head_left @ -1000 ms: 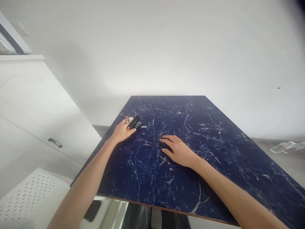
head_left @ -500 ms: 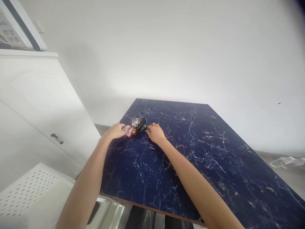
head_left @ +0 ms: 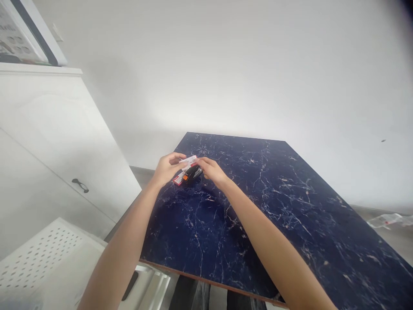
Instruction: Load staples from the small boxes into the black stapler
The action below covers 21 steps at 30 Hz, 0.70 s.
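Between my two hands is a small white card-like piece with red edging (head_left: pixel 189 161). My left hand (head_left: pixel 168 168) pinches its left end between thumb and fingers, while my right hand (head_left: pixel 210 169) has its fingertips at the right end. Just below lies a black packet (head_left: pixel 192 174) with an orange patch, on the dark blue marble-patterned table (head_left: pixel 245 224). A red-and-white packet (head_left: pixel 177 178) rests on the table under my left fingers, partly covered. The print on these items is too small to read.
A white cabinet (head_left: pixel 48 137) with a dark handle stands to the left. Lower left is a white perforated surface (head_left: pixel 41 249). A pale wall (head_left: pixel 241 77) rises behind the table. Clear plastic bottles (head_left: pixel 387 221) lie on the floor at right.
Both hands have come closer together and lifted a little, and the white piece is now held up between them. The black packet now sits below the fingers. The view has shifted slightly.
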Motion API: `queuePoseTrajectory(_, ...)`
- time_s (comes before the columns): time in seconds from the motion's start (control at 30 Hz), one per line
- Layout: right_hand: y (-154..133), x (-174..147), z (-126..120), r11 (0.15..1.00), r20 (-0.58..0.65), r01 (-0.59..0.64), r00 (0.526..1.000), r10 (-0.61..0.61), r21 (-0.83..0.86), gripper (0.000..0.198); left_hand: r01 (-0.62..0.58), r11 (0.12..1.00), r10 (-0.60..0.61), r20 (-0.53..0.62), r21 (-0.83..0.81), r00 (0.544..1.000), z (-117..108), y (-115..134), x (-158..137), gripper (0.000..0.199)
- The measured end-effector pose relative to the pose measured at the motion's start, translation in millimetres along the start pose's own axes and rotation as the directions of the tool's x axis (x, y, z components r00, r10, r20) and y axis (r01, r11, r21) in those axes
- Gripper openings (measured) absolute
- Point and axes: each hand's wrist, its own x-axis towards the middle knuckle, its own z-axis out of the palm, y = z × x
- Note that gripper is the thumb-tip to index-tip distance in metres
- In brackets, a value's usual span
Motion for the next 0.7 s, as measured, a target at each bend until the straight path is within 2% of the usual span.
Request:
queuePoseTrajectory(0.1, -8.8, -7.9, 7.2, 0.999, 0.019, -0.002, 1.0, 0.002, 0.036, 0.033, 0.047, 0.968, -0.034, 0.056, -0.245, 0.998, 15.2, 4.0, -4.3, 0.037)
queuePoseTrajectory(0.17, -11.7, -12.2, 6.4, 0.992, 0.034, -0.029, 0.999, 0.024, 0.124, 0.036, 0.137, 0.9, -0.08, 0.152, -0.414, 0.985, 19.1, 3.9, -6.2, 0.04)
queuePoseTrajectory(0.23, -12.9, -14.9, 2.6, 0.975, 0.085, -0.065, 0.995, 0.048, 0.213, 0.039, 0.216, 0.843, -0.108, 0.24, -0.492, 0.965, 20.0, 2.1, -7.3, 0.045)
queuePoseTrajectory(0.37, -11.7, -17.4, -6.9, 0.966, 0.139, -0.091, 0.989, 0.059, 0.241, 0.042, 0.254, 0.834, -0.171, 0.208, -0.49, 0.963, 24.0, -4.8, -7.5, 0.045)
queuePoseTrajectory(0.5, -9.0, -20.5, -16.1, 0.984, 0.111, -0.095, 0.991, 0.078, 0.15, 0.04, 0.268, 0.848, -0.226, 0.145, -0.458, 0.963, 35.2, -9.5, -7.9, 0.046)
queuePoseTrajectory(0.6, -7.5, -26.2, -27.9, 0.984, -0.014, -0.152, 0.988, 0.154, 0.091, 0.033, 0.269, 0.852, -0.234, 0.132, -0.449, 0.963, 43.8, -8.2, -9.8, 0.043)
queuePoseTrajectory(0.7, -5.7, -38.5, -46.3, 0.964, -0.184, -0.225, 0.951, 0.249, 0.142, 0.02, 0.286, 0.857, -0.25, 0.139, -0.429, 0.958, 50.1, -4.8, -12.6, 0.042)
